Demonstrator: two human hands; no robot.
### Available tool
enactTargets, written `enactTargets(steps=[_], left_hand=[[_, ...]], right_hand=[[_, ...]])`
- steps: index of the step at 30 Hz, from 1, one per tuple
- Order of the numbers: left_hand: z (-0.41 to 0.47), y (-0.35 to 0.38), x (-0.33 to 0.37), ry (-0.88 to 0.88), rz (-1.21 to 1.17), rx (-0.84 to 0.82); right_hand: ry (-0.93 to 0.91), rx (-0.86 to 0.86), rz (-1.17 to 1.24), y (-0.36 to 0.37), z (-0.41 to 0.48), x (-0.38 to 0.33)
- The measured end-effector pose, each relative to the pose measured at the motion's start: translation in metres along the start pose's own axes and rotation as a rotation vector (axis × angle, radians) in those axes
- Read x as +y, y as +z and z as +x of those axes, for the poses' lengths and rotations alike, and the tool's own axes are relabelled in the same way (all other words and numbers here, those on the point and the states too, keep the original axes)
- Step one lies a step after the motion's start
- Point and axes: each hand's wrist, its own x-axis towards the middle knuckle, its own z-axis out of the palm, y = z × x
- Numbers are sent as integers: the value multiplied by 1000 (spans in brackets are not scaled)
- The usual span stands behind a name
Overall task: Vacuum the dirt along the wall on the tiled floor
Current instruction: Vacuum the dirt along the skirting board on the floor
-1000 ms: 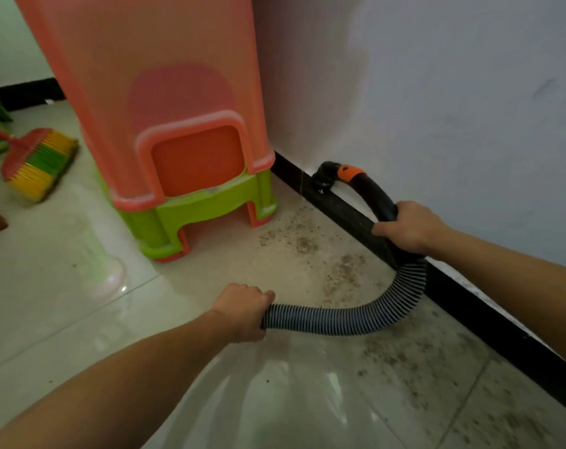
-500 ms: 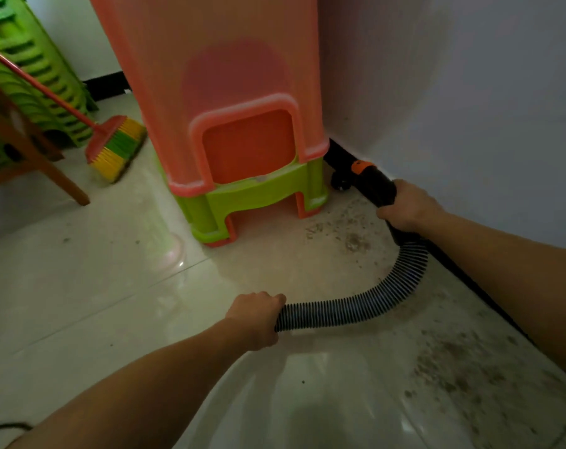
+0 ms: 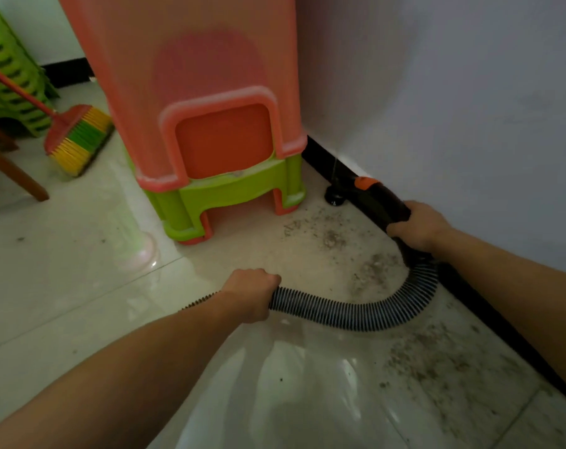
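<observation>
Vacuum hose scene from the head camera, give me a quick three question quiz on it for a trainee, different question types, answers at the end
1. True or false: the right hand grips the black vacuum handle beside the baseboard.
2. What does the left hand hold? A) broom B) ribbed hose C) stool
3. Fill in: the vacuum nozzle sits on the floor near the stacked plastic ____.

Key: 1 true. 2 B, the ribbed hose. 3 stools; dirt lies between hose and stools.

Black-and-white ribbed hose (image 3: 356, 314), orange-capped black handle (image 3: 383, 202), grey-brown dirt (image 3: 333, 238), black skirting (image 3: 320, 157).
</observation>
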Motion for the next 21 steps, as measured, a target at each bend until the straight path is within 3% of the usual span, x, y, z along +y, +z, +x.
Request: enactTargets(steps=[6, 11, 21], left_hand=[[-31, 2, -19, -47, 17, -31], [-50, -1, -36, -101, -12, -27], [-48, -11, -29, -30, 111, -17]], right_hand=[[193, 8, 376, 26, -7, 3], [189, -98, 399, 30, -10, -15], [204, -219, 324, 25, -34, 0]])
